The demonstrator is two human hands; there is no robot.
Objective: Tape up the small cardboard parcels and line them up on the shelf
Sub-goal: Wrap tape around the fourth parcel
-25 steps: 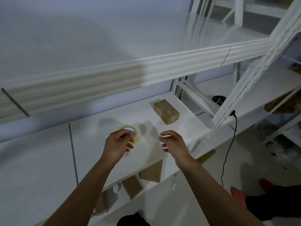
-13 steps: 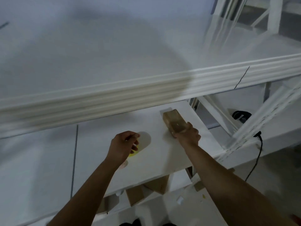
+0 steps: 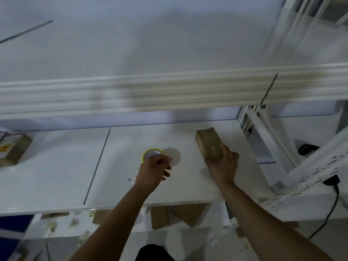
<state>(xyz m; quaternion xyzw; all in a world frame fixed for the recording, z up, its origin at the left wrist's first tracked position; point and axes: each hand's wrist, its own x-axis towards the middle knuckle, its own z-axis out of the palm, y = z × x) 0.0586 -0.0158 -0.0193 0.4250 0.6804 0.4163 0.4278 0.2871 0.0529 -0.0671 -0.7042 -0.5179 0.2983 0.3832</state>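
Right hand (image 3: pixel 223 166) grips the near end of a small cardboard parcel (image 3: pixel 208 142), fingers curled over its top and right side. The parcel sits toward the right end of the white shelf (image 3: pixel 56 176), roughly midway between the back and front edges, its long side running from back-left to front-right. Cannot tell if it lies flat on the shelf or is raised a little.

Left hand (image 3: pixel 153 171) holds a tape roll (image 3: pixel 150 153) with a yellow-green rim, fingers curled round its near side and knuckles toward the camera. The roll is over the middle of the shelf, left of the parcel and apart from it. A pale round patch (image 3: pixel 172 156) shows on the shelf just right of the roll, unclear what it is.

A second parcel (image 3: pixel 13 149) with a yellow-marked label stands at the far left end of the shelf, well apart from both hands. The upper shelf edge (image 3: pixel 131 93) crosses the view above, motion-blurred.

Under the front edge, cardboard boxes (image 3: pixel 180 215) sit on a lower level, with paper scraps (image 3: pixel 75 221) scattered left of them. A perforated upright (image 3: pixel 320 166) stands at the right end of the shelf, and a black cable (image 3: pixel 327 213) hangs beside it
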